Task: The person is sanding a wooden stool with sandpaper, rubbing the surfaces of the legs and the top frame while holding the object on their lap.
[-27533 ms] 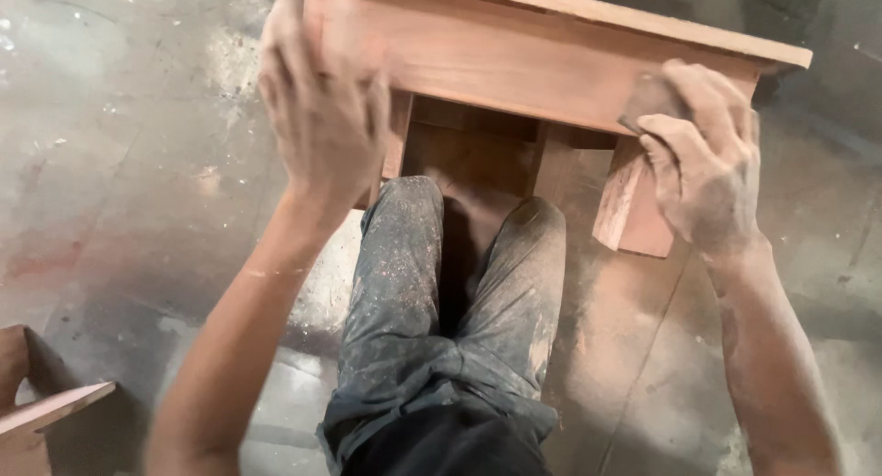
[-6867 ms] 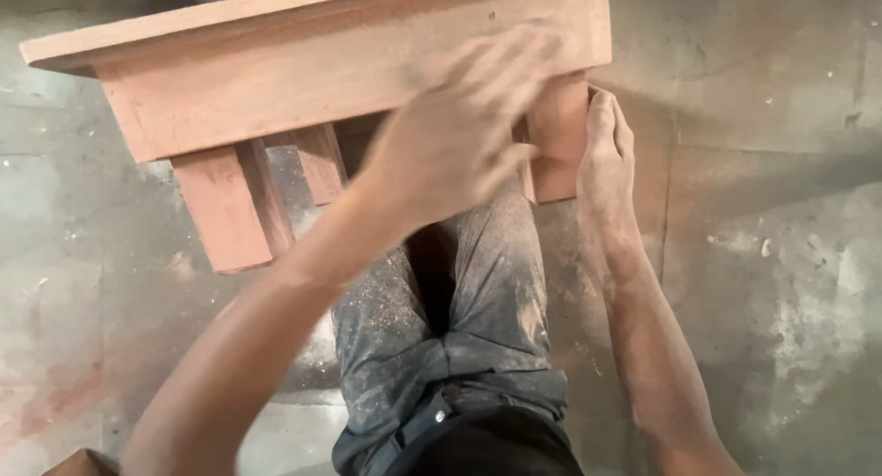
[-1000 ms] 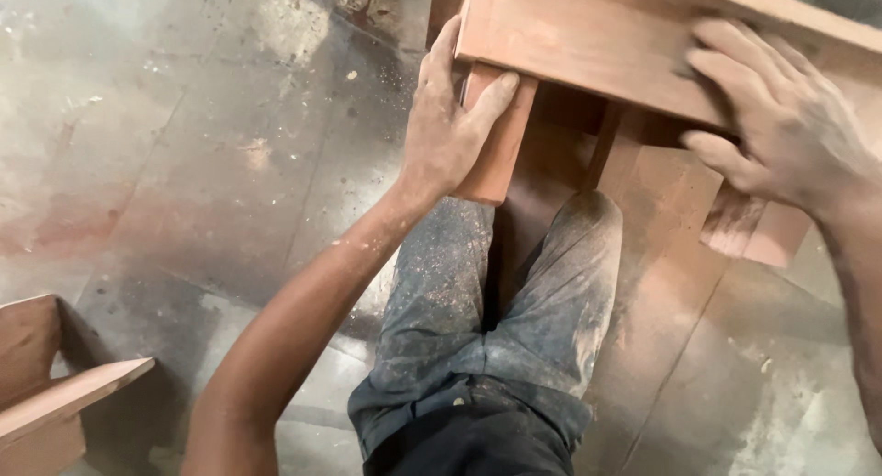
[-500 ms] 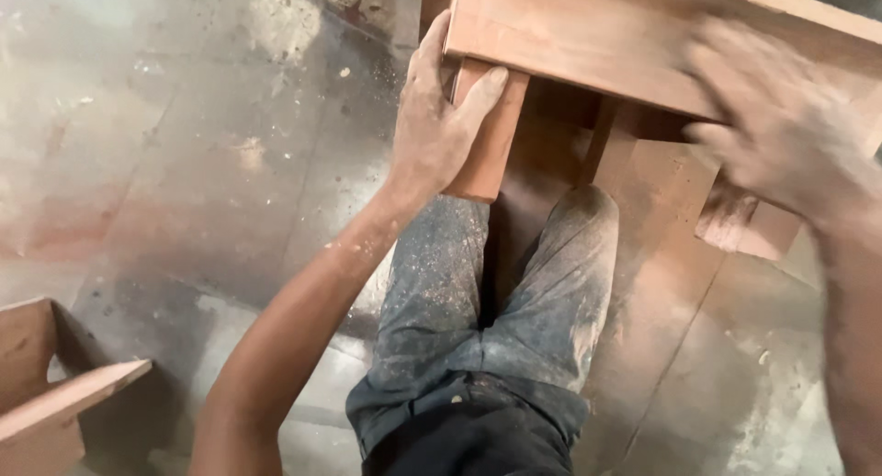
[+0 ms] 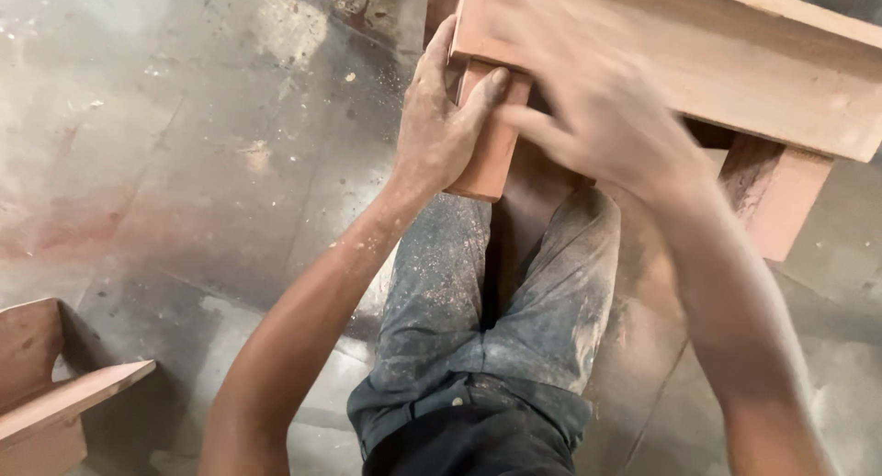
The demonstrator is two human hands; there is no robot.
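Dusty concrete floor (image 5: 211,173), sawdust on grey trousers (image 5: 496,320). Wooden stool (image 5: 698,62) at 1 o'clock, over the knees. Left hand (image 5: 441,131) wrapped around the near leg (image 5: 491,136), thumb across its face. Right hand (image 5: 597,118) blurred against the stool's side; grip unclear. Second wooden piece (image 5: 55,393) at 8 o'clock.

I see my right hand (image 5: 606,127) has left the far end of the wooden bench (image 5: 735,62) and swung leftward across its apron, now blurred just beside my left hand (image 5: 446,131). The bench's right leg (image 5: 776,196), covered by that hand a moment ago, now shows bare.
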